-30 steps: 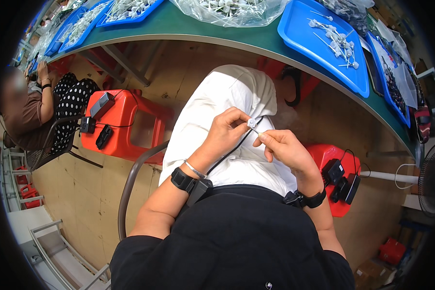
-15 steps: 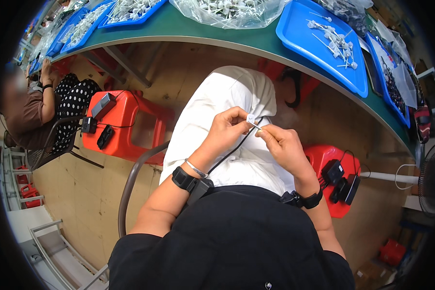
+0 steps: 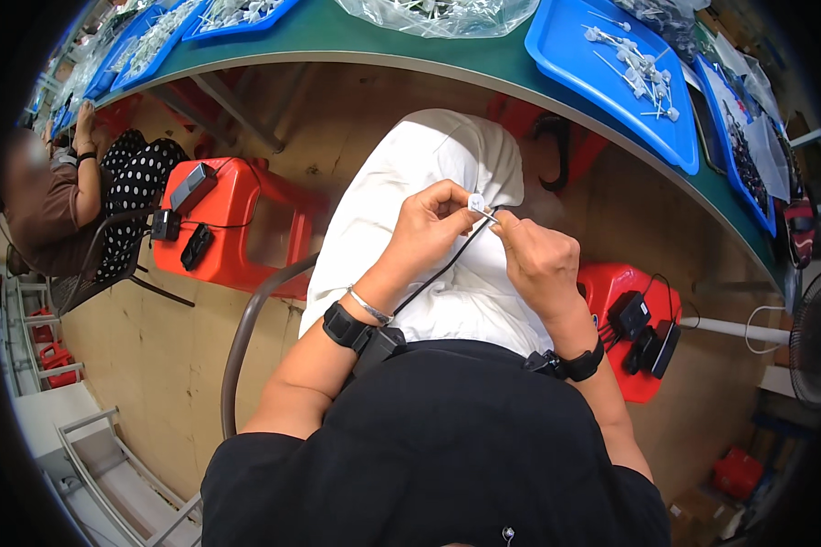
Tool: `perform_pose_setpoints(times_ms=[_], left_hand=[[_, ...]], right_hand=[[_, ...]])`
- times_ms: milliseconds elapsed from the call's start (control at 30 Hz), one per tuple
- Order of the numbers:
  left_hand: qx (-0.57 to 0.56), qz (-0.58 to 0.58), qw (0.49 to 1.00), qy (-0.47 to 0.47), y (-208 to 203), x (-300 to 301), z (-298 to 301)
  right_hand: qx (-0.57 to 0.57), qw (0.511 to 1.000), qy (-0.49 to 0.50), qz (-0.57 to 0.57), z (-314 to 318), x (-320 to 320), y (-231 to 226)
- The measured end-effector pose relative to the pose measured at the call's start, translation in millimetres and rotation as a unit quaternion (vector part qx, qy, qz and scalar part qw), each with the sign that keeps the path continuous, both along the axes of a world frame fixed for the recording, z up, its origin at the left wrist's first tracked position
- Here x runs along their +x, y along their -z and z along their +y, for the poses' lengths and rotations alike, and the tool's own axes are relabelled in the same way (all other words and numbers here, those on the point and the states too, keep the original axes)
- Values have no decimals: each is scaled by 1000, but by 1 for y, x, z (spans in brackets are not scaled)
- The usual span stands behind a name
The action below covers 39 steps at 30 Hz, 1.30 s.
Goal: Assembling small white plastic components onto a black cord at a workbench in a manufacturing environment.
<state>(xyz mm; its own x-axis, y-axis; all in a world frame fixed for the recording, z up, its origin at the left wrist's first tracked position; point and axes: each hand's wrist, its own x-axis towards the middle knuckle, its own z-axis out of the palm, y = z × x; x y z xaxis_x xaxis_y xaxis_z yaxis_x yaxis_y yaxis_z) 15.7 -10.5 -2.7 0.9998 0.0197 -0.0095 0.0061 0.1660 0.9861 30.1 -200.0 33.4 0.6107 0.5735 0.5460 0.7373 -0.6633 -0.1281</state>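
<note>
Above my lap, my left hand (image 3: 421,228) pinches a small white round-headed piece with a thin stem (image 3: 476,201) between thumb and fingertips. My right hand (image 3: 540,260) is closed at the stem's other end, its fingers curled and its knuckles up. The stem runs from the head toward the right fingertips. Whether anything else is in the right hand is hidden. A black cord (image 3: 442,278) passes beneath my hands over the white trousers (image 3: 410,196). Similar stemmed pieces (image 3: 646,77) lie loose in a blue tray (image 3: 556,55) on the table at far right.
The green table (image 3: 383,50) curves ahead, carrying a clear plastic bag (image 3: 447,23) of pieces and more blue trays. Red stools (image 3: 223,228) with black devices stand at both sides. A seated person (image 3: 59,196) is at far left, a fan (image 3: 810,337) at right.
My right hand has rolled over, bringing its knuckles up, and its fingers are curled tighter at the stem. The white head has shifted slightly upward in view with my left hand.
</note>
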Motion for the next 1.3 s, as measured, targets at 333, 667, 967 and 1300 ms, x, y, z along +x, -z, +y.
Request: perform_pose_setpoints(times_ms=[333, 667, 967, 1300], left_hand=[[4, -19, 999, -43, 15, -3, 3], [0, -26, 999, -21, 14, -3, 1], [33, -33, 999, -21, 10, -5, 1], [23, 1, 1000, -4, 10, -6, 2]], right_hand=[[37, 991, -23, 128, -1, -5, -8], [61, 993, -35, 99, 2, -2, -5], [15, 997, -18, 68, 1, -3, -10], [-53, 998, -1, 19, 1, -5, -15]])
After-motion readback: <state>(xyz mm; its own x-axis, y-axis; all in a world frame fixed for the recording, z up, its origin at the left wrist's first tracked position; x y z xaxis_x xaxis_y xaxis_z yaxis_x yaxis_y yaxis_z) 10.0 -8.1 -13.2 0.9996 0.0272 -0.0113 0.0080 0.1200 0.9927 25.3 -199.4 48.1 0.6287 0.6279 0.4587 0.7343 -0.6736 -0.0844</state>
